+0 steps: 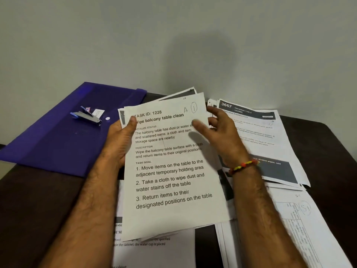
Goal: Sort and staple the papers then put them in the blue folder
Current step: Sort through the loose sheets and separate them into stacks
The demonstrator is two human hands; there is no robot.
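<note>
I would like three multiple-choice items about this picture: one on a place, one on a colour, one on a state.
1. Where does the stapler lie?
A. on the blue folder
B. on the papers at right
C. in a hand

2. What colour is the table?
A. white
B. dark brown
C. green

3. What does the left hand do?
A. rests flat on the table
B. holds the stapler
C. grips the sheet marked A1

Key: 1 A, it sits on the folder; 2 B, the bare top is dark; 3 C, the thumb presses the sheet's edge.
</note>
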